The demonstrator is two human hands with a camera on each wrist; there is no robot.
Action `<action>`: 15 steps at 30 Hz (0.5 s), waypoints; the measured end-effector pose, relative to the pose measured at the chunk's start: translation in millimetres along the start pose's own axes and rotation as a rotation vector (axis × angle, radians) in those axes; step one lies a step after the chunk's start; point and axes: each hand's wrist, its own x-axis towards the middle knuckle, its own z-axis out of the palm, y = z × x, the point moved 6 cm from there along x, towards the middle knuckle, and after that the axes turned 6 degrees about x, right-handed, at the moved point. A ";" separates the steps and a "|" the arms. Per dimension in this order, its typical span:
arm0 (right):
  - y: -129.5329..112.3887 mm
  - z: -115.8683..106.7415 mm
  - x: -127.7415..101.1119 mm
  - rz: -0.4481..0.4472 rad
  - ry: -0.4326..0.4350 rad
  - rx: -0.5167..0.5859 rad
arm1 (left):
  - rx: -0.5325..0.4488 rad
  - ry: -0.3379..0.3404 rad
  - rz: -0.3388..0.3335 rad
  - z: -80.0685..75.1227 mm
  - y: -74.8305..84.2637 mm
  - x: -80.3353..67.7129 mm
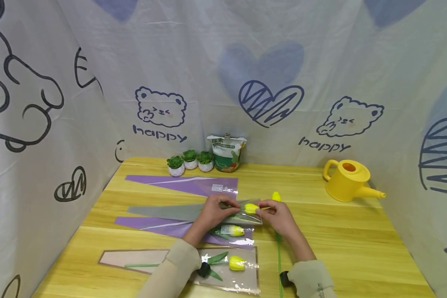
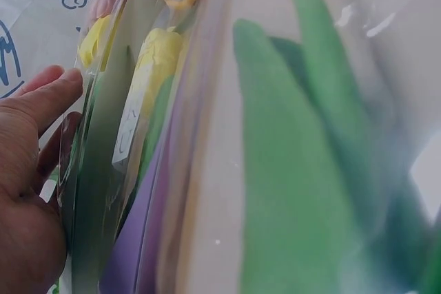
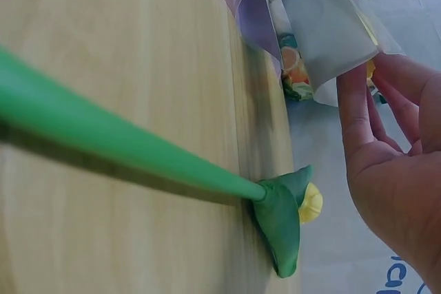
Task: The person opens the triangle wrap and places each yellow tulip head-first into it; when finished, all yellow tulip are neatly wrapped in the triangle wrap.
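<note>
A grey clear-fronted flower sleeve lies across the table with a yellow tulip at its wide end. My left hand pinches this sleeve beside the bloom, thumb and forefinger close to its upper edge. At the wide end, my right hand pinches the sleeve's rim next to the flower head. In the right wrist view, the right fingers meet the grey sleeve at its corner. A loose tulip with a long green stem lies under my right forearm.
Nearer me are a purple sleeve and a pinkish sleeve, each with a yellow tulip. Another purple sleeve lies farther back. Small potted succulents, a green-and-white bag and a yellow watering can stand along the back.
</note>
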 end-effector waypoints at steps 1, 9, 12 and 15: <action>0.2 -0.3 0.1 0.003 -0.001 -0.002 | 0.001 -0.002 0.000 0.4 0.4 0.3; -2.3 1.5 0.5 0.009 0.014 0.020 | -0.005 0.002 0.001 1.4 1.6 -0.1; -2.6 4.0 0.9 0.009 -0.010 0.044 | -0.016 0.001 0.010 2.6 3.1 0.0; -1.8 6.1 1.3 0.020 -0.035 0.073 | -0.029 0.002 0.007 3.5 5.0 0.0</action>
